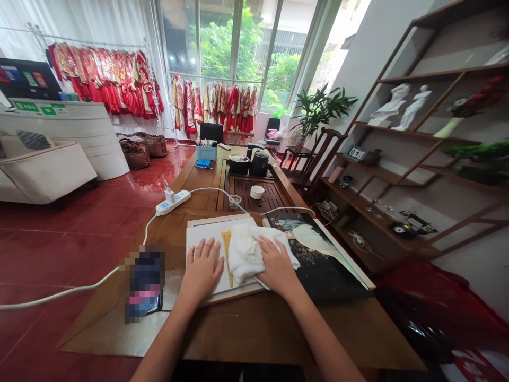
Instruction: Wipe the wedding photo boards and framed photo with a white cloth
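My left hand lies flat, fingers spread, on a white board near the table's front. Beside its fingertips is a thin yellow piece, tapering downward from a notched wide top; its kind is unclear. A bunched white towel rests on the board just right of that piece. On the towel's right side sits my right hand, its fingers apart and slightly bent over the cloth. A large dark photo print, showing a pale dress, lies to the right, partly under the towel.
A phone, partly blurred, lies on the left of the wooden table. Behind it are a power strip with white cables, a slatted tea tray with a white cup, and a black kettle. Shelves stand right.
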{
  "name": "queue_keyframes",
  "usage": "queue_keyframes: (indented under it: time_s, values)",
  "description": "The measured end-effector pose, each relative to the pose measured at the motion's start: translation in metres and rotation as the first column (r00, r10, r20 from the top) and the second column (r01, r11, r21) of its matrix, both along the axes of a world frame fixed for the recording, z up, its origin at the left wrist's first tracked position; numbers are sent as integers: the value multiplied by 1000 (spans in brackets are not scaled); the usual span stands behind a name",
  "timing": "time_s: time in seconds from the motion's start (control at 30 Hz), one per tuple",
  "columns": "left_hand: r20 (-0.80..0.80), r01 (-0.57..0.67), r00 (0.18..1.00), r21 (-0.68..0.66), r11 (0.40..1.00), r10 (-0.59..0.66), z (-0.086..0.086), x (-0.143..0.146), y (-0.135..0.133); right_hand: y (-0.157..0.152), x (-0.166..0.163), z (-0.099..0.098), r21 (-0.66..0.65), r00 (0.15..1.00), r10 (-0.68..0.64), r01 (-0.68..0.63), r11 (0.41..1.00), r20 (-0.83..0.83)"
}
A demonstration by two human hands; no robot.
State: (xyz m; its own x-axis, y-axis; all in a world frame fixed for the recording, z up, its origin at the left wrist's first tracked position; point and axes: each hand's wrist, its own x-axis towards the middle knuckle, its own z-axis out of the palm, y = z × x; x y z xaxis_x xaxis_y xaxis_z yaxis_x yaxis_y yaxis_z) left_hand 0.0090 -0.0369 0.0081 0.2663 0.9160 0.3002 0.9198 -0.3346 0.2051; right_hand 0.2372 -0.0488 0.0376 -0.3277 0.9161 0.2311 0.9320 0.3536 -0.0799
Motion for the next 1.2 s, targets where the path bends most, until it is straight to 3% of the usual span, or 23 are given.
queue_keyframes:
  time_s: [0.2, 0.33, 0.77, 0.9, 1.03, 1.2]
  values:
    - [1, 2, 1000, 13, 1000, -2, 1, 0, 0, 39, -10, 2, 26, 999, -25, 26, 999, -33]
    - [3, 5, 1000, 11, 1000, -5, 3, 0, -1, 44, -12, 1, 27, 999, -34, 35, 999, -41]
    - [7, -4, 1000, 4, 1000, 4, 2, -1, 0, -36, 9, 3, -76, 999, 42, -44, 996, -27]
    - [10, -3, 1000, 4, 1000, 3, 2, -1, 0, -46, 16, 4, -105, 996, 78, -82, 991, -44]
    - [10, -4, 1000, 2, 1000, 4, 1, 0, 1, -29, 15, 6, -99, 997, 65, -70, 993, -47]
    - [7, -1, 1000, 9, 1000, 1, 1, 0, 1, 20, 5, 8, -71, 997, 41, -45, 996, -61]
